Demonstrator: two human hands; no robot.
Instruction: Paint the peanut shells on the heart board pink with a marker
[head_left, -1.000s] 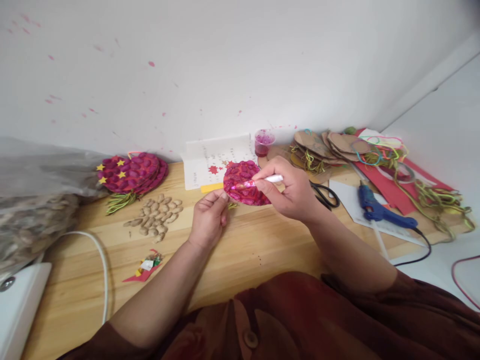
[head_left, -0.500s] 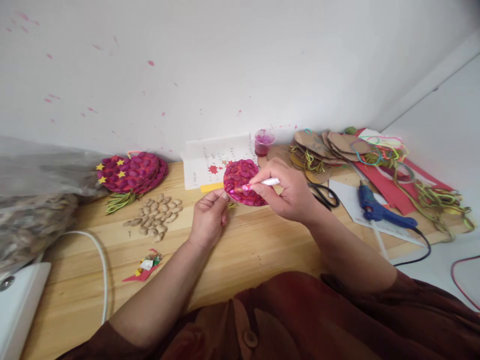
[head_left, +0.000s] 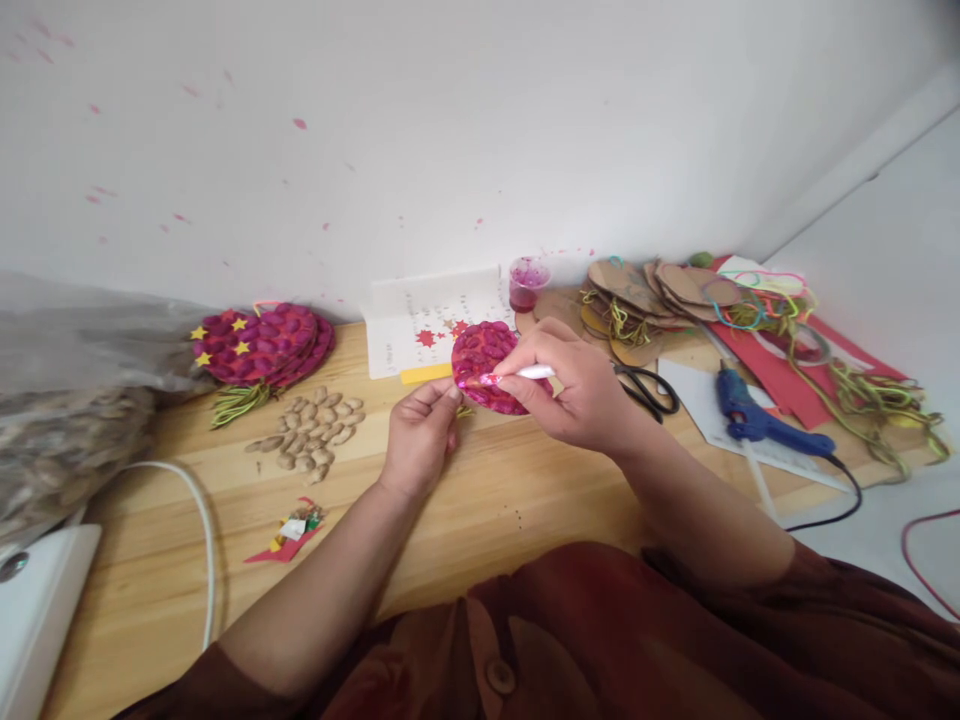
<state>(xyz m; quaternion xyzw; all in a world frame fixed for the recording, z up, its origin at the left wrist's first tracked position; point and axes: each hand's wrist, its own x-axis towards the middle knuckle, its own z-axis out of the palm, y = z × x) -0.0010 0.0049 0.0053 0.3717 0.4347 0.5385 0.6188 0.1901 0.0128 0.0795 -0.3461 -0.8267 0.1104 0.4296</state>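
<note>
A round, bumpy disc [head_left: 487, 345], coated in wet-looking magenta paint, is held above the table. My left hand [head_left: 421, 430] pinches its left edge between thumb and fingers. In my right hand [head_left: 574, 385] is a white-handled paintbrush [head_left: 535, 372], its pink-stained end against the lower part of the disc. Behind the disc lies a white sheet [head_left: 390, 310] with red stars on it. A plastic cup [head_left: 529, 284] holding magenta paint stands by the wall. Part of the disc's right side is hidden by my right hand.
Loose peanuts [head_left: 319, 425] and finished-looking magenta discs [head_left: 281, 340] lie left, beside a bag of peanuts [head_left: 67, 450]. To the right are cardboard discs [head_left: 630, 285], black scissors [head_left: 652, 392], a blue glue gun [head_left: 765, 425] with a cord, and yarn [head_left: 870, 395].
The disc has shifted slightly right and tilted a little. The brush tip has moved slightly left and down across its lower part; both hands keep their hold.
</note>
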